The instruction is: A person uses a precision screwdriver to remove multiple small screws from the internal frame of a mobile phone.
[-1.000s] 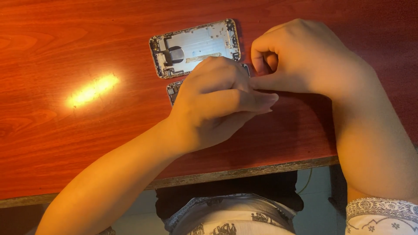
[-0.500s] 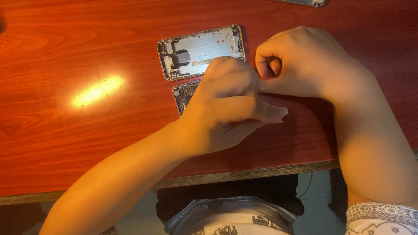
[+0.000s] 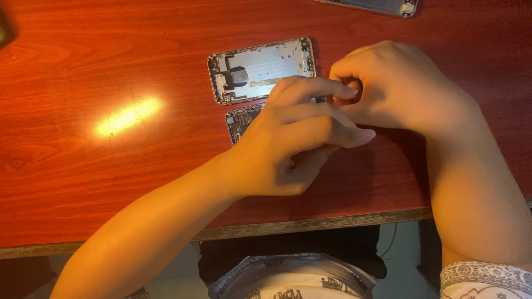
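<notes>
An opened silver phone housing (image 3: 260, 69) lies flat on the red-brown wooden table (image 3: 83, 182), its inside facing up. Just below it lies a dark circuit board (image 3: 241, 119), of which only the left end shows. My left hand (image 3: 293, 138) rests over the rest of the board, gripping it with the fingers stretched to the right. My right hand (image 3: 399, 88) is curled into a loose fist beside the housing's right end, thumb and forefinger pinched together against my left fingertips. Whatever they pinch is hidden.
Another flat phone part (image 3: 377, 5) lies at the table's far edge, top right. A dark object (image 3: 3, 30) sits at the far left edge. The table's front edge (image 3: 310, 224) runs just under my forearms, with my lap below.
The view has tilted, so the housing and board sit lower in the picture. My hands stay together over the board's right end; the left fingers have stretched slightly toward the right hand.
</notes>
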